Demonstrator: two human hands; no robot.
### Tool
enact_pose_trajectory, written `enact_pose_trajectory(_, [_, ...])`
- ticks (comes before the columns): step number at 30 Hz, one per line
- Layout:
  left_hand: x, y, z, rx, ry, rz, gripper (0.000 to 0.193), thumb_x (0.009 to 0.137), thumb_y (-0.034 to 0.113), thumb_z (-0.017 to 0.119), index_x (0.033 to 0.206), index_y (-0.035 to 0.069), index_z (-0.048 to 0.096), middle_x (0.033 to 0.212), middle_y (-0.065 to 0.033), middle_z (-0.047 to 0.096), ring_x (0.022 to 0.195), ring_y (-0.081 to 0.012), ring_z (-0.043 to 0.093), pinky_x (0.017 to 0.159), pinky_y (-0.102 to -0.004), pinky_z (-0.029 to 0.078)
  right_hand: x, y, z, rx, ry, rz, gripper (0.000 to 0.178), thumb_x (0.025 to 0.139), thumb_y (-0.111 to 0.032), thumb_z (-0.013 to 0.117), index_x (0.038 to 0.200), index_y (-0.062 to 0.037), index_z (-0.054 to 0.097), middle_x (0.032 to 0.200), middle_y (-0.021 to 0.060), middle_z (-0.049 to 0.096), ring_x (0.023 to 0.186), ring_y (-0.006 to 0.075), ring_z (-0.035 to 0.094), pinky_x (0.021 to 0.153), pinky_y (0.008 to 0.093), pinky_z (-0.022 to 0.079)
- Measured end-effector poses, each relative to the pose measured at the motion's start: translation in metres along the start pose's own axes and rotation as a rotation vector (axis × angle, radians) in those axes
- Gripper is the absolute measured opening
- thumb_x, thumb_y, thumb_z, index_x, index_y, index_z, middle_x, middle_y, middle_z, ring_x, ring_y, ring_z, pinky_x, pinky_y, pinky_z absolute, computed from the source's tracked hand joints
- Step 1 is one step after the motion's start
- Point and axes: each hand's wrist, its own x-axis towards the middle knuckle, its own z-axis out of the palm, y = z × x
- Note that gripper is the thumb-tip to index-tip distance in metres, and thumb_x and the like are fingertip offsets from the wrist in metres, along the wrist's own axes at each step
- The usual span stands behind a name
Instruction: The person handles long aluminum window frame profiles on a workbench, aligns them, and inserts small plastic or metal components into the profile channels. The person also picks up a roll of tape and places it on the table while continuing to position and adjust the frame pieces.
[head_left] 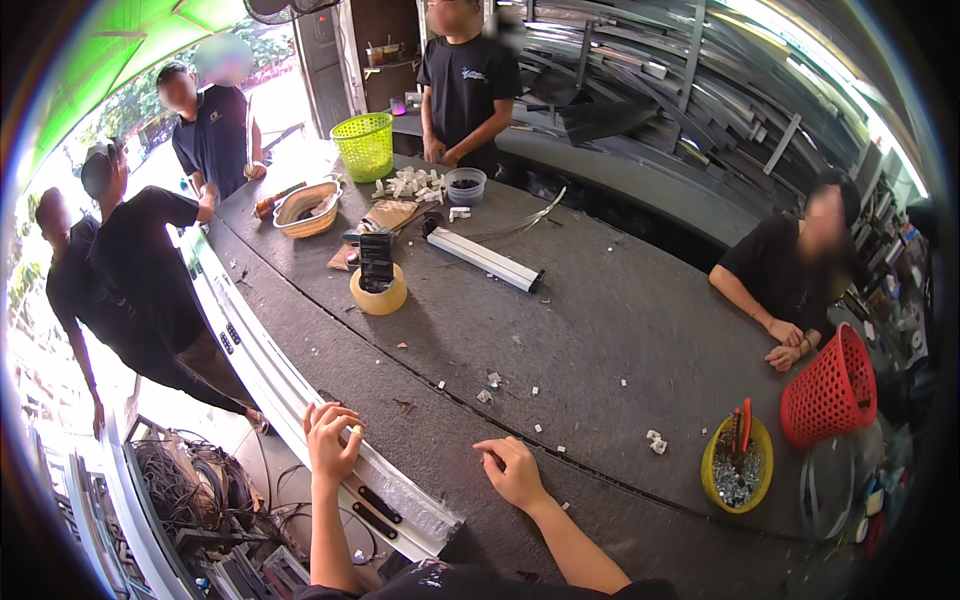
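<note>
— So what does the bench look like?

— Broadly, a long dark grey worktop (pixel 600 320) curving through an open-fronted workshop, with metal profiles (pixel 640 70) racked along the back wall and a green awning over the left. Daylight comes in from the left.

— How many people?

— Five others: three standing at the left end, one behind the far side, one seated at the right with both hands on the top.

— And the wearer's hands?

— The left hand (pixel 330 440) is half curled, fingertips pinching a small white piece (pixel 354 432) above the white frame (pixel 300 400) that lies along the near edge. The right hand (pixel 515 472) rests loosely curled on the worktop, holding nothing.

— Count the containers.

— Four baskets or bowls: one green basket (pixel 364 146), one wicker basket (pixel 307 210), one red basket (pixel 832 392) tipped on its side, one yellow bowl (pixel 738 465) of metal bits. Also one clear tub (pixel 465 185), one tape roll (pixel 378 292), one short white rail (pixel 487 260).

— The loose white bits?

— A heap beside the tub; scattered ones mid-bench, too small to count.
</note>
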Motion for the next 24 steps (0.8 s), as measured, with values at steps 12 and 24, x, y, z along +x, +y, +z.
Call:
enact_pose_trajectory(12, [-0.002, 0.000, 0.000, 0.010, -0.010, 0.036, 0.015, 0.075, 0.023, 0.063, 0.076, 0.012, 0.073, 0.096, -0.0024, 0.070, 0.118, -0.0258, 0.057, 0.119, -0.0476, 0.018, -0.001, 0.003, 0.002, -0.003, 0.007, -0.026, 0.016, 0.086, -0.002, 0.062, 0.100, -0.0050, 0.071, 0.080, 0.0048, 0.066, 0.073, 0.0202, 0.059, 0.072, 0.0334, 0.048])
enact_pose_trajectory(24, [-0.004, -0.002, 0.000, -0.015, -0.009, 0.007, 0.015, 0.076, 0.023, 0.062, 0.076, 0.012, 0.072, 0.097, -0.0037, 0.070, 0.119, -0.0269, 0.056, 0.119, -0.0470, 0.018, -0.008, 0.010, 0.003, -0.016, -0.010, -0.017, 0.017, 0.086, -0.002, 0.062, 0.099, -0.0054, 0.071, 0.080, 0.0050, 0.066, 0.073, 0.0202, 0.058, 0.072, 0.0333, 0.048])
